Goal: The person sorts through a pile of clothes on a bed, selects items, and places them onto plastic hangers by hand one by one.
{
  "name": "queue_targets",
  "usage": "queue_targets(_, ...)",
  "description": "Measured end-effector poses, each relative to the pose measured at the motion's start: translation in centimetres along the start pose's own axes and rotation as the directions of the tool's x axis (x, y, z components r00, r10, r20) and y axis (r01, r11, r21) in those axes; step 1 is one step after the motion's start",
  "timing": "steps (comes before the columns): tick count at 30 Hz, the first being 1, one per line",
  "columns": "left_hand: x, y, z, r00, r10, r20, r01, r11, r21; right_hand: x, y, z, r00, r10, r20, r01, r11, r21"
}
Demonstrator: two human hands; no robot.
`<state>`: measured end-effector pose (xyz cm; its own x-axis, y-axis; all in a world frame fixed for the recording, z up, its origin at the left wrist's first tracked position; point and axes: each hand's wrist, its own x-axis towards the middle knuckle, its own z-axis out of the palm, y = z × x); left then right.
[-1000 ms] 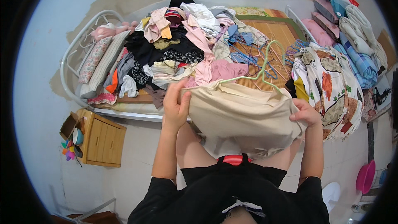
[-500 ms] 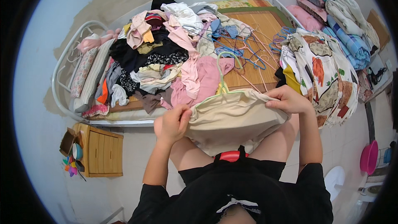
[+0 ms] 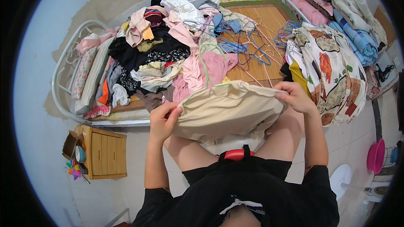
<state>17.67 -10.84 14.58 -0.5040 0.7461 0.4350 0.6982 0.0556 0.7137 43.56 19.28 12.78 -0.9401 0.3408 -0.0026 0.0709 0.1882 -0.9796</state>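
A cream-coloured garment stretches between my hands above my lap. My left hand pinches its left end, where the green hanger's arm comes down. My right hand grips the upper right corner between thumb and fingers. The light green hanger stands up out of the garment's upper edge, its hook over the pink clothes on the bed; its lower part is hidden by the cloth. What kind of garment this is I cannot tell.
A heap of mixed clothes covers the bed's left side. Several loose hangers lie on the bamboo mat. Patterned cloth is piled at right, with folded bedding behind. A wooden cabinet stands at lower left.
The garment has shifted left and is pulled tauter, and the hanger has moved left with it. My left hand has gone left and slightly down; my right hand has moved slightly right and up.
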Motion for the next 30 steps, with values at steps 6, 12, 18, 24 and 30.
queue_targets(6, -0.7, -3.4, -1.9, 0.786, -0.233, 0.572, 0.460, 0.839, -0.291, 0.8, 1.7, -3.3, 0.947, -0.028, -0.320, 0.166, 0.896, 0.413)
queue_targets(12, -3.7, -1.6, 4.0, 0.830, -0.261, 0.494, 0.541, 0.592, -0.597, 3.2, 1.5, -5.9, 0.866, 0.018, -0.499, 0.268, 0.827, 0.495)
queue_targets(18, -0.4, 1.8, 6.7, 0.888, -0.398, 0.231, 0.430, 0.538, -0.725, 7.1, 2.6, -4.9, 0.357, -0.403, -0.843, 0.157, 0.915, -0.372)
queue_targets(24, 2.5, 2.9, 6.9, 0.886, -0.458, -0.067, 0.188, 0.487, -0.853, 2.4, 3.4, 12.3, 0.772, -0.320, -0.549, 0.310, 0.944, -0.114)
queue_targets(30, 4.2, 4.5, 8.1, 0.912, -0.385, -0.140, 0.062, 0.467, -0.882, 4.0, 15.4, 24.2, 0.974, -0.049, -0.223, 0.021, 0.992, -0.126)
